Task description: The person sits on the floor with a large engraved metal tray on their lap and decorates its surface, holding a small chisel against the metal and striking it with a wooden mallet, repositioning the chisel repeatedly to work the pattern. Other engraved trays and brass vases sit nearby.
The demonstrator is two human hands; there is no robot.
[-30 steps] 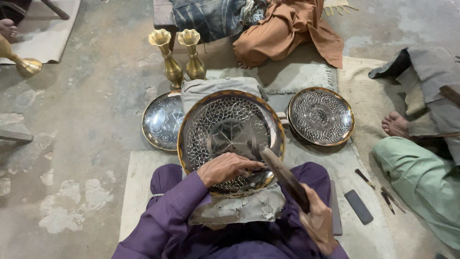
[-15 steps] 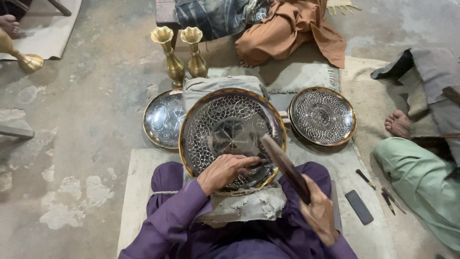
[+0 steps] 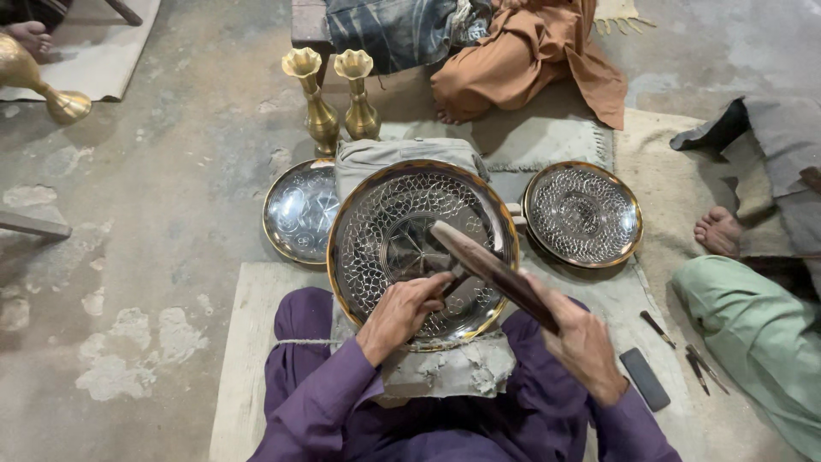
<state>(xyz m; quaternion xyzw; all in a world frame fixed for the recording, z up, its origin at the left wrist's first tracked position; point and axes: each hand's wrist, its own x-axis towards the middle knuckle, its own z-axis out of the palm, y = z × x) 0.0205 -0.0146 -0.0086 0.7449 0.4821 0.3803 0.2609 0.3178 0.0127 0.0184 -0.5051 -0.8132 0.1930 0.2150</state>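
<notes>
- The left hand (image 3: 400, 315) rests on the lower part of the large engraved plate (image 3: 376, 231), and its fingers are closed around a small dark tool (image 3: 455, 280) whose tip touches the plate surface.
- The right hand (image 3: 581, 342) is clamped on the handle end of a long wooden mallet (image 3: 487, 267), which lies tilted above the plate, with its far end over the tool.
- The large engraved plate is round, silver in the middle with a golden rim, and it sits on a grey padded block (image 3: 445, 370) on the lap of the person, who wears purple sleeves.
- Behind this plate, to the left, a plainer silver plate (image 3: 295, 212) lies on the floor and is partly hidden by it.
- To the right, a second patterned plate (image 3: 583, 214) with a golden rim lies on a mat, a little apart.
- Two brass vases (image 3: 338, 98) stand upright beyond the plates, just beside each other.
- Near the right hand, a flat dark stone (image 3: 645, 379) and some thin metal punches (image 3: 697, 364) lie on the mat.
- On the right edge, another person's bare foot (image 3: 718, 231) and a green trouser leg (image 3: 753, 329) are seen.
</notes>
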